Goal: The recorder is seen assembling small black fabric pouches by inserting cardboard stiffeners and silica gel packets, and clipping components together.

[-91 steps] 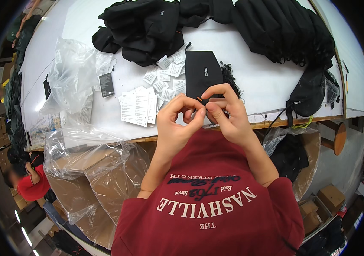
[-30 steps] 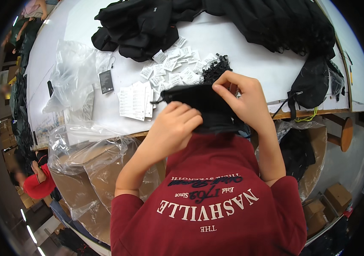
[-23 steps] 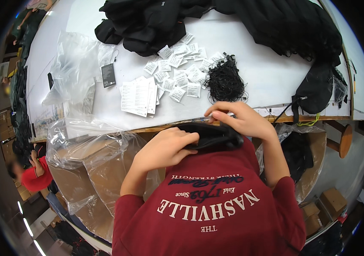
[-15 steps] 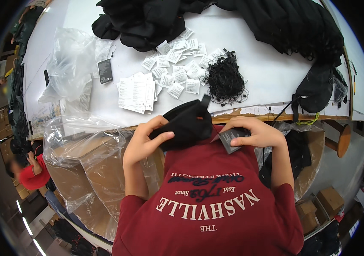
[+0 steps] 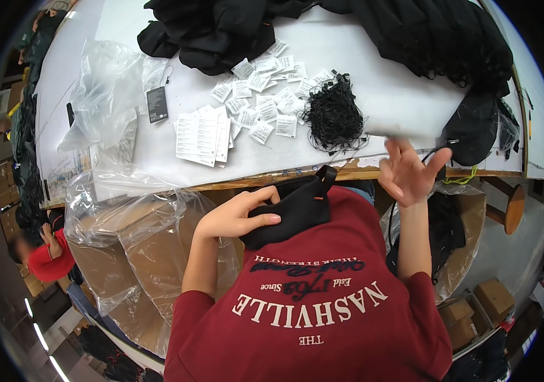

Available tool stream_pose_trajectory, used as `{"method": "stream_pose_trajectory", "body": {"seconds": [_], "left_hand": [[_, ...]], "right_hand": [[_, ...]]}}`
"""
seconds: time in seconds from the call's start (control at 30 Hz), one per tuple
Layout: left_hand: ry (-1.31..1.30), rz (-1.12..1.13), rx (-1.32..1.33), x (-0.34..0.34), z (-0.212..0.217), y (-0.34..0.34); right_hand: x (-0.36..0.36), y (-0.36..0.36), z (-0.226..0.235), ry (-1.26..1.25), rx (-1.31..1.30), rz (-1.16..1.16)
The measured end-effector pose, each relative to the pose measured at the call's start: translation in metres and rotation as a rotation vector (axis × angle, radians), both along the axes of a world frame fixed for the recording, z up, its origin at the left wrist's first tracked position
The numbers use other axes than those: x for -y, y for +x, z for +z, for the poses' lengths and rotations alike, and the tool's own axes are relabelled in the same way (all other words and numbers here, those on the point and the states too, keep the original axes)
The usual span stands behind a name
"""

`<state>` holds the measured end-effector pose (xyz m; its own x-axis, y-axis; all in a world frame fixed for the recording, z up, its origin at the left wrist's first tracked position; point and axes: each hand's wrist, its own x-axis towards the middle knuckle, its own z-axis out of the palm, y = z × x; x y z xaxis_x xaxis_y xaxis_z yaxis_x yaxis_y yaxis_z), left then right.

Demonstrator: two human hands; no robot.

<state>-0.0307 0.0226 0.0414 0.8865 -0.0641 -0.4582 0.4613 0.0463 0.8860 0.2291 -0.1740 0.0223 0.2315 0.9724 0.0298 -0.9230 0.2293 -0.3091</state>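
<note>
My left hand (image 5: 237, 215) grips a small black fabric pouch (image 5: 300, 213) against my lap, thumb on its front and fingers folded over the top edge. The pouch has a loop at its upper right corner and a small orange tab. My right hand (image 5: 406, 172) is raised at the table's front edge, fingers apart, palm showing. A pale blurred shape (image 5: 406, 124) lies just beyond its fingertips; I cannot make out what it is. Nearby is a tangled heap of black cords (image 5: 334, 114).
On the white table (image 5: 399, 83) lie several small white packets (image 5: 265, 111), stacked white cards (image 5: 202, 137), a black hang tag (image 5: 157, 105), a clear plastic bag (image 5: 103, 95) and black fabric (image 5: 214, 32). Plastic-covered cartons (image 5: 132, 254) stand at my left. A person in red (image 5: 52, 261) is far left.
My right hand has moved up and away from the pouch, its fingers spreading; the dark tag it held no longer shows in it. My left hand and the pouch have shifted slightly right and down.
</note>
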Motion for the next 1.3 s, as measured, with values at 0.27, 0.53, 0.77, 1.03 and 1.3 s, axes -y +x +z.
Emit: {"method": "stream_pose_trajectory", "body": {"seconds": [0.27,0.53,0.77,1.03,1.3], "left_hand": [[0.057,-0.004,0.045,0.006,0.002,-0.001],[0.095,0.016,0.059,0.009,0.004,-0.002],[0.089,-0.047,0.033,0.006,0.013,0.002],[0.212,-0.018,0.109,0.003,0.024,0.007],[0.926,0.092,0.534,0.005,0.045,0.022]], "right_hand": [[-0.069,-0.022,-0.031,-0.479,-0.077,-0.262],[-0.106,-0.055,-0.023,-0.559,-0.019,-0.181],[-0.106,-0.053,-0.022,-0.759,0.061,-0.177],[-0.101,-0.040,0.008,-0.653,0.792,-0.094],[-0.072,-0.043,0.044,-0.273,2.038,0.388]]}}
